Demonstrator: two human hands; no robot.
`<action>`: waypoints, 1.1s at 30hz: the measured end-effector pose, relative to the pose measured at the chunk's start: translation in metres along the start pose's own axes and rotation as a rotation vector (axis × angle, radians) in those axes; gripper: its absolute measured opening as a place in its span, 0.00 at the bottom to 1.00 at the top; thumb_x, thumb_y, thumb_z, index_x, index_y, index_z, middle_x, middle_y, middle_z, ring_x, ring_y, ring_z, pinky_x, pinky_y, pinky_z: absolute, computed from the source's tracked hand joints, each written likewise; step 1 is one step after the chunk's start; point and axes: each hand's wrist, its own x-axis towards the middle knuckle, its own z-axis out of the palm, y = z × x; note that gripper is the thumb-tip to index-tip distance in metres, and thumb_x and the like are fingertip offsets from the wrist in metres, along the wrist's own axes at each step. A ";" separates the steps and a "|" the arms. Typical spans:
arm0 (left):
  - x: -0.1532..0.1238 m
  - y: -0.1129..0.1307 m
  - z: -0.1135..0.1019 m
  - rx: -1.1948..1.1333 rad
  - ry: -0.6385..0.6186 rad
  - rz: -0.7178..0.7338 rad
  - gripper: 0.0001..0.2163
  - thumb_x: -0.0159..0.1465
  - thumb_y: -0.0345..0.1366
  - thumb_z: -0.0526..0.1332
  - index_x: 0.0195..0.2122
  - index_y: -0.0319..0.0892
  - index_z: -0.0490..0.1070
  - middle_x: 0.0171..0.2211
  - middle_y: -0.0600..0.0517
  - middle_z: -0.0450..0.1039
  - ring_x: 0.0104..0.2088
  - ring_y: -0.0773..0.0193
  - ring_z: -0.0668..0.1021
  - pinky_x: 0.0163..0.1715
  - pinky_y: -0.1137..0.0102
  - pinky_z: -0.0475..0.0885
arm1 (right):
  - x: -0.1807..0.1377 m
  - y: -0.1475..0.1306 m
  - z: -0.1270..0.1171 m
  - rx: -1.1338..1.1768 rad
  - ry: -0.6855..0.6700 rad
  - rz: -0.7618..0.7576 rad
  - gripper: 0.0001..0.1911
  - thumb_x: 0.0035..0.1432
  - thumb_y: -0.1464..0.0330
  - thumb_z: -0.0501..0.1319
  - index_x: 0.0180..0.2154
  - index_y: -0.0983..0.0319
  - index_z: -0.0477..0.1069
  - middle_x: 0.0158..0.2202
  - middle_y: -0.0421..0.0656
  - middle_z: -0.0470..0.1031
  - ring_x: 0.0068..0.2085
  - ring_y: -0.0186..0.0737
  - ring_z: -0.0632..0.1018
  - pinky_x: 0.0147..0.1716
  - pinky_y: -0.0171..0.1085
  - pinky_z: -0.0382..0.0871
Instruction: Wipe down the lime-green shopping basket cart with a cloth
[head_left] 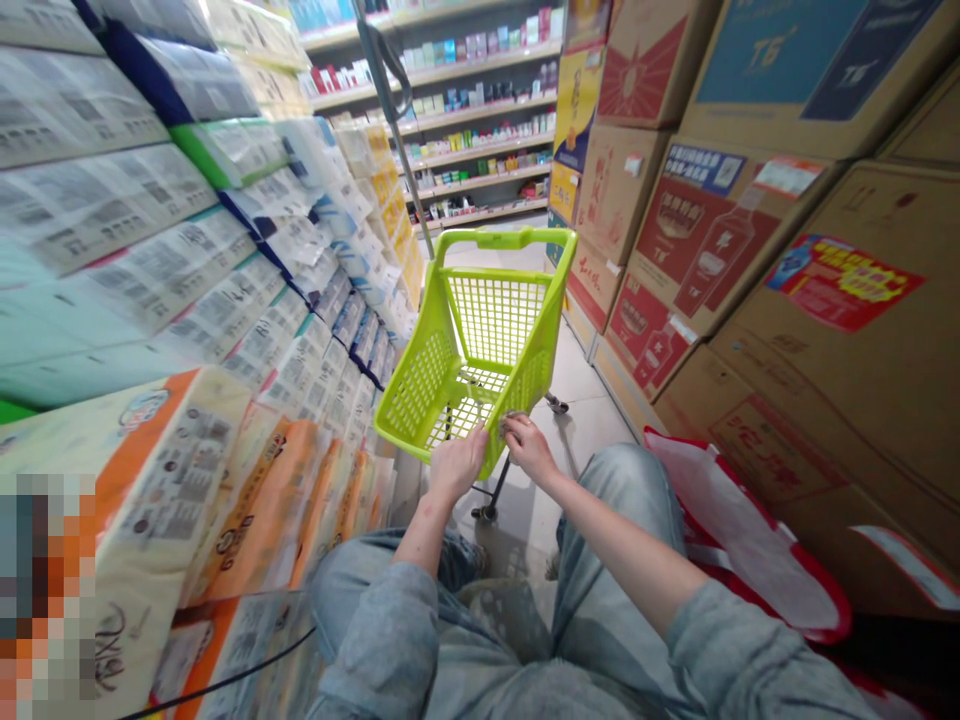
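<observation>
Jeans (626, 510) of faded blue denim covered your bent knees, which were spread apart at the bottom of the view, and rolled blue denim sleeves (386, 620) left your forearms bare. A thin black cord (240, 676) ran past at lower left. Beside your right knee sat a crumpled white bag with red edges (757, 535); by your left stood plastic-wrapped packs in cream and orange (251, 500).

Between your knees, both hands reached forward. Your left hand (456, 465) lay against the near rim of a lime-green plastic shopping cart with lattice walls (499, 315); whether its fingers grasped that rim, you could not tell. Your right hand (527, 445) was just beside it, thumb and fingers pinched together on a small greyish item (507, 424) at the cart's near right corner, too small to identify.

The cart stood upright in the middle of the aisle, dark casters (484, 513) on a pale tiled floor (577, 440), its handle at the far side. White and blue wrapped packs (247, 260) rose on your left, brown and red printed cartons (705, 235) on your right. Beyond the cart, a grey metal pole (401, 140) stood before long shelves of small colourful boxes (472, 98).
</observation>
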 end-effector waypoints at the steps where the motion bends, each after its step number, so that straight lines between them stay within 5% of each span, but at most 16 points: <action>1: 0.000 0.000 -0.001 0.000 -0.005 -0.003 0.25 0.69 0.43 0.32 0.60 0.46 0.58 0.33 0.45 0.77 0.37 0.59 0.79 0.34 0.69 0.68 | 0.004 -0.001 -0.003 -0.018 -0.018 0.005 0.12 0.52 0.74 0.53 0.34 0.60 0.75 0.37 0.45 0.74 0.42 0.41 0.74 0.45 0.40 0.68; 7: 0.001 -0.002 -0.006 0.010 -0.058 0.005 0.25 0.70 0.40 0.31 0.61 0.47 0.56 0.35 0.45 0.78 0.38 0.60 0.79 0.36 0.69 0.68 | 0.000 -0.011 -0.003 0.053 0.110 0.117 0.12 0.52 0.72 0.53 0.36 0.61 0.74 0.36 0.45 0.75 0.39 0.41 0.75 0.40 0.39 0.71; 11: 0.002 -0.003 -0.003 -0.067 -0.030 -0.014 0.24 0.70 0.41 0.32 0.62 0.46 0.55 0.36 0.45 0.78 0.39 0.60 0.79 0.38 0.67 0.69 | -0.010 -0.023 0.000 0.064 0.173 0.005 0.14 0.56 0.70 0.52 0.41 0.60 0.73 0.39 0.46 0.72 0.42 0.41 0.74 0.43 0.39 0.70; 16: 0.003 -0.011 0.001 -0.628 0.084 -0.035 0.25 0.70 0.42 0.30 0.62 0.48 0.55 0.47 0.50 0.75 0.46 0.65 0.76 0.43 0.69 0.69 | -0.008 -0.031 -0.014 -0.047 0.058 -0.125 0.13 0.55 0.73 0.54 0.39 0.59 0.74 0.36 0.45 0.71 0.41 0.42 0.73 0.43 0.40 0.69; 20: 0.004 -0.031 -0.002 -0.895 0.238 -0.029 0.24 0.69 0.41 0.35 0.63 0.40 0.52 0.51 0.46 0.72 0.49 0.65 0.74 0.46 0.68 0.69 | 0.005 -0.038 -0.030 -0.079 0.151 -0.153 0.14 0.58 0.72 0.53 0.43 0.58 0.74 0.39 0.46 0.71 0.42 0.42 0.73 0.44 0.43 0.69; 22: 0.007 -0.046 -0.004 -0.805 0.314 -0.030 0.22 0.68 0.41 0.41 0.61 0.38 0.56 0.51 0.45 0.72 0.50 0.64 0.74 0.50 0.67 0.67 | 0.011 -0.045 -0.032 -0.094 0.166 -0.203 0.15 0.60 0.71 0.53 0.46 0.57 0.73 0.41 0.47 0.70 0.45 0.44 0.71 0.46 0.45 0.69; 25: 0.012 -0.069 -0.003 -0.515 0.360 -0.048 0.20 0.67 0.39 0.44 0.54 0.37 0.65 0.51 0.44 0.71 0.52 0.62 0.72 0.52 0.66 0.65 | 0.015 -0.057 -0.025 -0.138 -0.025 -0.379 0.15 0.60 0.69 0.54 0.46 0.54 0.74 0.44 0.47 0.71 0.48 0.44 0.69 0.49 0.47 0.68; 29: 0.014 -0.087 0.002 -0.079 0.163 -0.041 0.23 0.67 0.41 0.42 0.37 0.39 0.76 0.37 0.44 0.79 0.43 0.58 0.77 0.54 0.60 0.60 | 0.016 -0.063 -0.014 -0.186 -0.254 -0.597 0.16 0.61 0.71 0.53 0.48 0.53 0.72 0.48 0.45 0.72 0.54 0.42 0.67 0.54 0.48 0.66; 33: 0.011 -0.088 0.003 0.013 0.114 -0.021 0.27 0.67 0.40 0.39 0.32 0.40 0.78 0.31 0.43 0.79 0.38 0.59 0.79 0.51 0.62 0.63 | 0.037 -0.050 -0.021 -0.178 -0.320 -0.656 0.18 0.62 0.73 0.51 0.51 0.55 0.70 0.51 0.44 0.73 0.54 0.39 0.69 0.54 0.45 0.66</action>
